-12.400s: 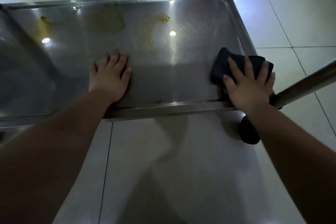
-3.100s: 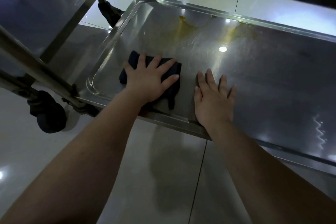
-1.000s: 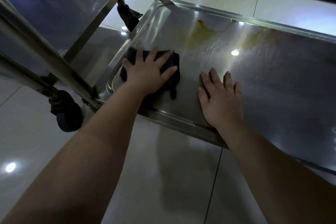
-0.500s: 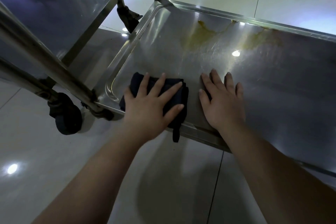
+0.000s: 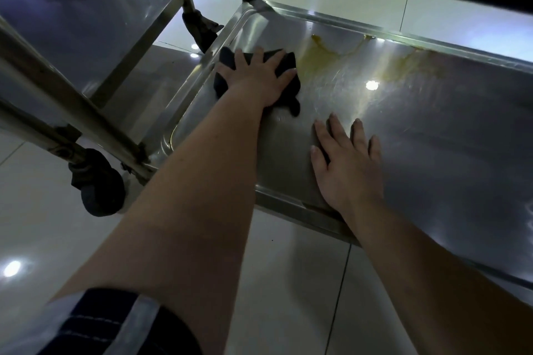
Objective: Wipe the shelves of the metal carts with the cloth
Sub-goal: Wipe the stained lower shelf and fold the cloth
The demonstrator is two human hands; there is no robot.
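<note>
Cloth (image 5: pixel 290 89), dark and bunched, lies on the metal cart's shelf (image 5: pixel 432 138) near its far left corner, just beside a yellow stain (image 5: pixel 317 57). I see my left hand (image 5: pixel 256 78) pressing on it, fingers straight and spread. My right hand (image 5: pixel 349 164) rests palm-down on bare steel by the front rim, fingers straight.

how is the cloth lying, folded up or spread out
Folded compact, not spread: the cloth shows only slightly around the left hand pressing it on the shelf, one loose corner trailing nearer.
</note>
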